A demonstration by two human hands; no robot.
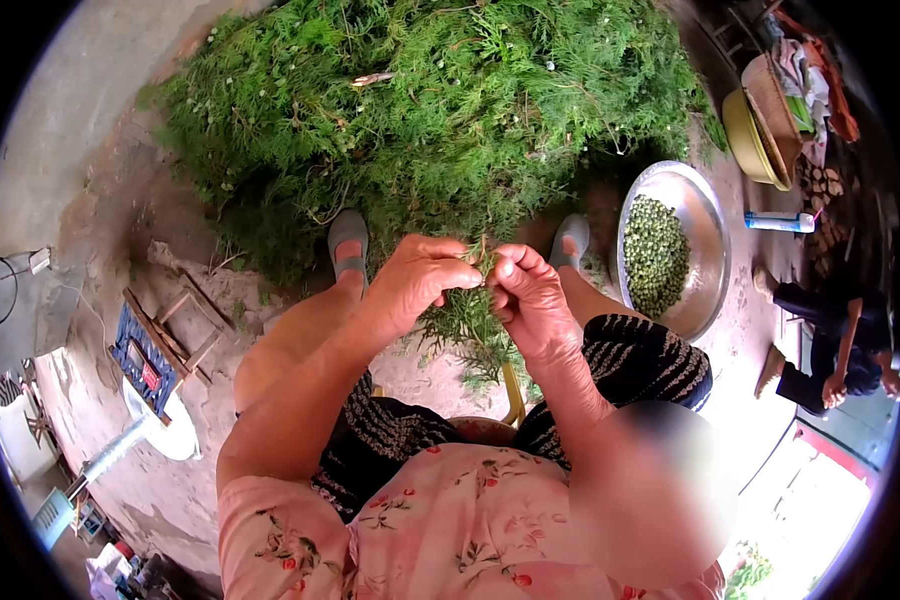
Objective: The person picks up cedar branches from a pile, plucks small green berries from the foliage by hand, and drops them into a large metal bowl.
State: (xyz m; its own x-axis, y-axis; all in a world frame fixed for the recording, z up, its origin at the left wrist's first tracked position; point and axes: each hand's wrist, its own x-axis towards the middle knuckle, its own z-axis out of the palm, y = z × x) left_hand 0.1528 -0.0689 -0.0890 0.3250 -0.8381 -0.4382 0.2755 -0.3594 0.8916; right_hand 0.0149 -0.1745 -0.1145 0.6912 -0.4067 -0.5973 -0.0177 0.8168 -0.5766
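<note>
My left hand [415, 283] pinches a green conifer sprig [483, 262] between thumb and forefinger. Across from it, the fingertips of my right hand [532, 295] are closed on the same sprig, its other fingers curled in. Leafy ends [470, 320] hang below the hands, between my knees. Whether a small cone sits between the fingertips, I cannot make out. Beyond my feet lies a big heap of cut conifer branches [430, 110]. To the right, a shiny metal basin [708, 250] holds many small green cones [654, 255].
A yellow tub [745, 140] and a woven basket [773, 105] stand at upper right, near a blue-and-white cylinder [778, 222]. Another person [830, 330] sits at far right. An overturned wooden stool or chair [170, 345] is on the left of the concrete floor.
</note>
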